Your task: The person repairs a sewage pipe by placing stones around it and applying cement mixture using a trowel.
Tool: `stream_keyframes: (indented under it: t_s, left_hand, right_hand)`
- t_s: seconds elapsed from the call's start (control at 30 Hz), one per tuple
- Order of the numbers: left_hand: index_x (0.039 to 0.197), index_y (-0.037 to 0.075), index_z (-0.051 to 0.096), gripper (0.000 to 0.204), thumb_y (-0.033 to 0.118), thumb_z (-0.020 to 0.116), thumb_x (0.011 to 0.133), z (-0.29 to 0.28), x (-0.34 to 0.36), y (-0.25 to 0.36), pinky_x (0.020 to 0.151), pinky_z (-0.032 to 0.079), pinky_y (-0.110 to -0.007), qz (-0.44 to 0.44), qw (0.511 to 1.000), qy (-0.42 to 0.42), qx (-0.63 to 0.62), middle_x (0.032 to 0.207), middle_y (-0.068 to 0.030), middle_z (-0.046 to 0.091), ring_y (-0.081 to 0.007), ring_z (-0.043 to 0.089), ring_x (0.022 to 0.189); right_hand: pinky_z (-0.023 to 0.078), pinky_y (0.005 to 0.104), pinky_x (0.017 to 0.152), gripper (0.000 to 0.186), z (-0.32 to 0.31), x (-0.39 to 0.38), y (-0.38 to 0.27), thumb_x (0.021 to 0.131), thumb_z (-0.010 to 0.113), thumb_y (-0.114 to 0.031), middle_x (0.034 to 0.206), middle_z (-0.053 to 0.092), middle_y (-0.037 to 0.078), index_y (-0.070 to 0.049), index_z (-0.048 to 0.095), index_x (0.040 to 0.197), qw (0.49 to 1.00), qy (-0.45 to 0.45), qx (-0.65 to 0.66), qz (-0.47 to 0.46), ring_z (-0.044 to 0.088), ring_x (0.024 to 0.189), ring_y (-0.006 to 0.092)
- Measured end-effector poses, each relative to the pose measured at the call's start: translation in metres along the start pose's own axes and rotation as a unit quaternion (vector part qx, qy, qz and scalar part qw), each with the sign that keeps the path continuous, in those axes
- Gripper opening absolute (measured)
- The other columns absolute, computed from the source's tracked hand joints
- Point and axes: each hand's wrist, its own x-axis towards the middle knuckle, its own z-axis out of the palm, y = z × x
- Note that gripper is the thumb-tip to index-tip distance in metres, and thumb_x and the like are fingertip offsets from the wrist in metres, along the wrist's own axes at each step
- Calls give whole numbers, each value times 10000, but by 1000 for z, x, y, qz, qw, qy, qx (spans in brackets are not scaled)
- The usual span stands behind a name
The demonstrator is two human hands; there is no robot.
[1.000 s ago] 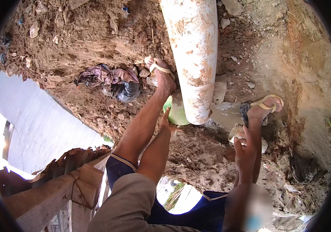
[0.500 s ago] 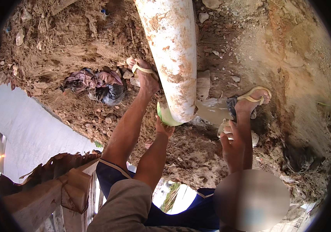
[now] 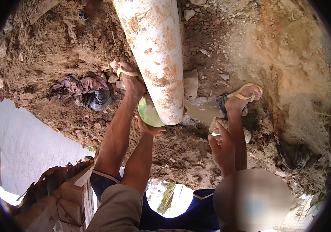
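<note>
The raw brown earth trench slopes steeply on every side, loose clods and stones sitting in its wall. A thick white pipe blotched with rust runs down through it and ends just above a puddle of muddy water. The person stands astride that end in yellow flip-flops, the left foot pressed against the pipe's side and the right foot at the puddle's edge. A heap of dirty rags and a black plastic bag lies in the bank to the left.

The left hand is spread, palm up against a round green bowl tucked under the pipe's end and touching it. The right hand is curled around a small pale piece beside the right shin; what that piece is I cannot tell.

As I see it, the bowl rests on open fingers only, so it could tip or slide off into the mud. The flip-flops have little hold on wet soil, and a slip would throw the person against the pipe. The bank looks crumbly enough to shed stones onto feet and bowl.
</note>
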Motion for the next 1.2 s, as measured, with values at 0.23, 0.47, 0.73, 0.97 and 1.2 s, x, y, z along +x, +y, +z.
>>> stream_keyframes:
  t_s: [0.23, 0.47, 0.73, 0.97, 1.2]
  left_hand:
    - [1500, 197, 300, 800, 672, 486, 884, 14, -11, 19, 1013, 132, -806, -4, 996, -30, 82, 1542, -112, 314, -440, 252, 1411]
    - [1445, 204, 379, 544, 452, 479, 970, -4, 8, 5, 1025, 276, -752, 3, 998, 36, 53, 1468, -112, 404, -399, 373, 1352]
    - [1409, 186, 418, 434, 374, 433, 1019, -18, 4, -36, 1051, 349, -675, 54, 995, 78, -23, 1435, -102, 438, -377, 420, 1314]
    - [1407, 141, 410, 487, 320, 561, 981, -80, -41, -26, 1023, 395, -651, 88, 987, 131, 30, 1386, -112, 479, -372, 464, 1271]
    - [1391, 124, 414, 433, 201, 553, 988, -68, -111, -77, 979, 448, -638, 90, 978, 154, 110, 1321, -128, 496, -372, 508, 1210]
  right_hand:
    - [527, 360, 792, 572, 1, -4, -1, 854, 682, -192, 1137, 628, 159, -30, 487, 1367, 1000, -19, -8, 0, 626, 930, 244]
    - [524, 358, 787, 586, 5, -5, -7, 850, 688, -181, 1148, 626, 155, -28, 474, 1374, 999, -24, 10, 23, 625, 929, 245]
    - [520, 349, 807, 574, 0, -4, -2, 860, 672, -209, 1167, 629, 151, -32, 481, 1371, 1000, -10, -25, 7, 627, 964, 235]
    - [528, 367, 812, 569, 1, -9, -4, 860, 664, -231, 1171, 641, 163, -33, 488, 1363, 1000, 1, -2, -7, 659, 949, 276]
    - [505, 398, 900, 533, -3, -4, 26, 864, 640, -250, 1194, 621, 187, -42, 507, 1336, 994, 92, -42, -41, 630, 1065, 318]
